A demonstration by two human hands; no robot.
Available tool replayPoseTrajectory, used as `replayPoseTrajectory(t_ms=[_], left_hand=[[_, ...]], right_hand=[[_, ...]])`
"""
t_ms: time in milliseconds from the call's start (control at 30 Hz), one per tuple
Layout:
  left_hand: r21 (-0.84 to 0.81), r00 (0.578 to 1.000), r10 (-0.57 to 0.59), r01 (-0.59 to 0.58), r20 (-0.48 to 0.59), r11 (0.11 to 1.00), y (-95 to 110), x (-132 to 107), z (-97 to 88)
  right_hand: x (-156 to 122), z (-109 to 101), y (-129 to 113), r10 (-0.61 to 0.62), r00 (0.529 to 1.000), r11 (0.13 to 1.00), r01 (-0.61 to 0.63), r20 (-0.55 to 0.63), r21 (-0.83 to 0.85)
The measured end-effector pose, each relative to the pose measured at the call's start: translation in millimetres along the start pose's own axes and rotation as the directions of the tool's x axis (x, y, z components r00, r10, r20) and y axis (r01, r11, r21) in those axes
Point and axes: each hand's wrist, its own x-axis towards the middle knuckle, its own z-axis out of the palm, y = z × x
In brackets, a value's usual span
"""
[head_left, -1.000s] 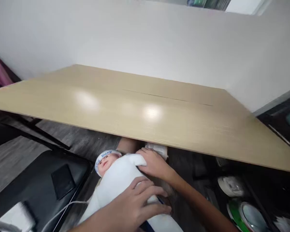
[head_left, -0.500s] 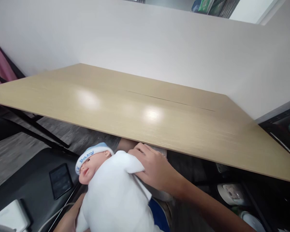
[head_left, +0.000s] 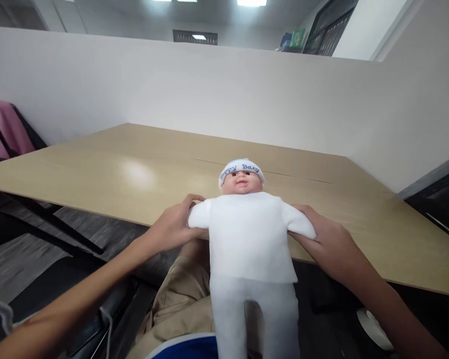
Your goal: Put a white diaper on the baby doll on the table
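A baby doll (head_left: 250, 239) in a white suit and a white cap with blue lettering hangs upright in front of me, facing me, at the near edge of a light wooden table (head_left: 134, 169). My left hand (head_left: 174, 227) grips it under its arm on the left side. My right hand (head_left: 327, 239) grips it under the other arm. The doll's legs dangle over my lap, below the table edge.
A white partition wall (head_left: 224, 94) runs behind the table. A pink cloth (head_left: 3, 132) lies at the far left. A dark chair or bag and a white cable (head_left: 107, 319) sit low on the left. A white round object (head_left: 374, 326) lies on the floor at right.
The doll has come up from under the table, where it lay on my lap, to upright at the table edge. Both hands now hold it by the sides. The camera has tilted up.
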Motion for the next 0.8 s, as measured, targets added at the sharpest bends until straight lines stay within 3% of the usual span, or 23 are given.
replayPoseTrajectory(t_ms=[133, 300, 533, 800], left_hand=[[0.17, 0.993, -0.005, -0.016, 0.121, 0.985, -18.2, 51.9, 3.7], [0.24, 0.979, -0.037, -0.012, 0.201, 0.971, -41.6, 66.4, 4.1], [0.286, 0.994, -0.032, 0.0, 0.104, 0.958, -73.2, 74.5, 6.0], [0.318, 1.0, 0.01, -0.004, -0.016, 0.948, -104.9, 150.7, 17.4]], right_hand=[[22.7, 27.7, 38.2, 0.112, 0.993, 0.993, -0.111, 0.028, -0.05], [27.8, 48.2, 64.6, 0.109, 0.993, 0.994, -0.108, 0.05, -0.028], [31.1, 60.8, 91.5, 0.136, 0.99, 0.99, -0.137, 0.037, 0.031], [103.6, 81.2, 117.5, 0.094, 0.995, 0.995, -0.093, -0.016, 0.024]])
